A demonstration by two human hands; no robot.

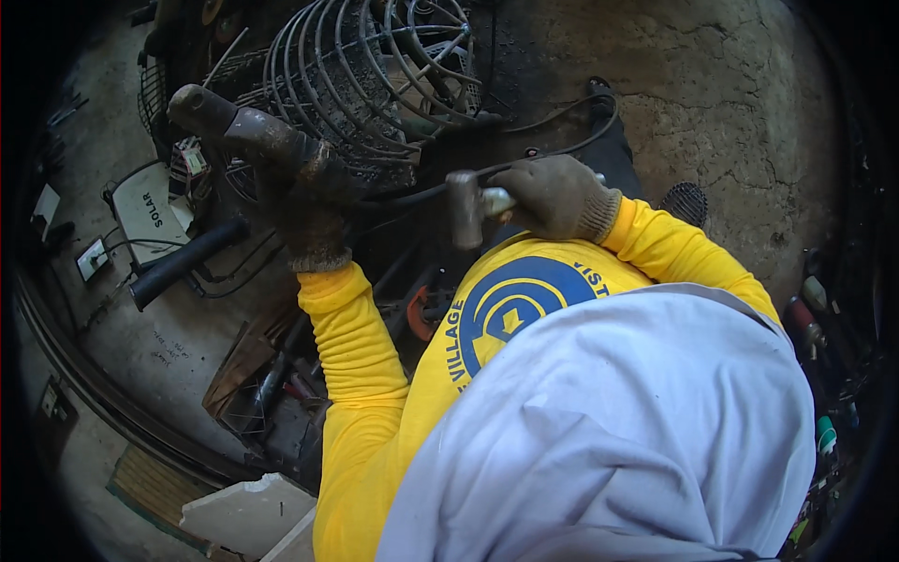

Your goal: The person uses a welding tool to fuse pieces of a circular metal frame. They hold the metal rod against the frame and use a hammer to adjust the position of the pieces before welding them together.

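In a dark work glove, my left hand is closed round what looks like a welding electrode holder, worn and brown, its blunt end tilted up and to the left. A black cable runs from this hand rightward across my lap and loops back near my knee. My right hand, also gloved, grips a hammer by its pale handle close to the head. The steel hammer head hangs in front of my yellow shirt, apart from the left hand. The glove hides part of the handle.
A rounded cage of bent steel rods stands ahead. To the left lie a black tube, a pale panel and thin cables. An orange clamp sits near my left elbow. Loose tools line the right edge.
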